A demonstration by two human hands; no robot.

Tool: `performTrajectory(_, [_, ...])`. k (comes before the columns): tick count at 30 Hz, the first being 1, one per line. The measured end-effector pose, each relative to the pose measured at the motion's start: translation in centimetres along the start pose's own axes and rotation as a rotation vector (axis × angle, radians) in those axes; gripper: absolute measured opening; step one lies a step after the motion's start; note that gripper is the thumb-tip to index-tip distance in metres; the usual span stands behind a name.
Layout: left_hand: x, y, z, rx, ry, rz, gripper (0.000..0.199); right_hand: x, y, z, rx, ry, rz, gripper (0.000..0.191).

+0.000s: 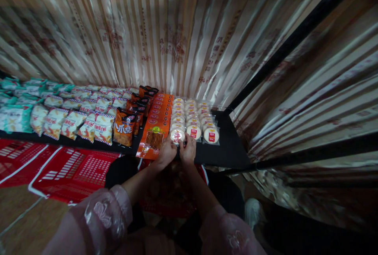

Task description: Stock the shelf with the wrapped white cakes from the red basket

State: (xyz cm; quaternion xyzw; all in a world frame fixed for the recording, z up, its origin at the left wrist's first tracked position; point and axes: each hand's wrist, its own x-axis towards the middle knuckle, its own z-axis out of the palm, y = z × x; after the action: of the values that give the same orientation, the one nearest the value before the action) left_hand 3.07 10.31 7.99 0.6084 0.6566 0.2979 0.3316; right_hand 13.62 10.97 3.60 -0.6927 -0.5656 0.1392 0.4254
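Observation:
Three rows of round white packaged crackers lie overlapping on a black shelf. My left hand touches the near edge of the front cracker pack in the left row, its fingers bent. Beside it, my right hand has its fingertips between that pack and the front pack of the middle row; whether it grips either one is hard to make out. The right row ends in another pack, untouched. Left of the crackers lies a flat orange package, close to my left hand.
Orange-brown snack bags, white bags and green-white bags fill the shelf leftward. Red baskets stand below. A striped curtain hangs behind, with a black bar slanting at right.

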Motion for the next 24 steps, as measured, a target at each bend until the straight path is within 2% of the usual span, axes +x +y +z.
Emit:
performTrajectory(4, [-0.5, 0.2, -0.4, 0.005, 0.035, 0.01, 0.044, -0.5, -0.1, -0.3, 0.053, 0.038, 0.009, 0.045])
performTrajectory(7, [-1.9, 0.1, -0.8, -0.02, 0.024, 0.054, 0.039, -1.4, -0.7, -0.8, 0.11, 0.081, -0.008, 0.039])
performTrajectory(11, [-5.5, -0.8, -0.6, -0.079, -0.051, 0.149, 0.033, -3.6, -1.8, -1.7, 0.152, 0.141, -0.012, 0.034])
performTrajectory(14, [-8.6, -2.4, 0.1, -0.103, -0.098, 0.201, 0.031, -6.2, -2.1, -2.0, 0.16, 0.134, 0.011, 0.031])
performTrajectory(19, [-11.1, -7.0, 1.6, -0.032, -0.219, 0.133, 0.03, -11.8, -0.5, -1.0, 0.137, -0.026, 0.017, 0.029])
performTrajectory(21, [-11.2, -9.2, 2.0, 0.092, -0.339, 0.111, 0.03, -14.0, 0.8, 0.1, 0.126, -0.151, 0.05, 0.029])
performTrajectory(24, [-11.1, -12.1, 2.3, 0.297, -0.478, 0.008, 0.029, -16.7, 2.7, 1.8, 0.104, -0.403, 0.199, 0.03])
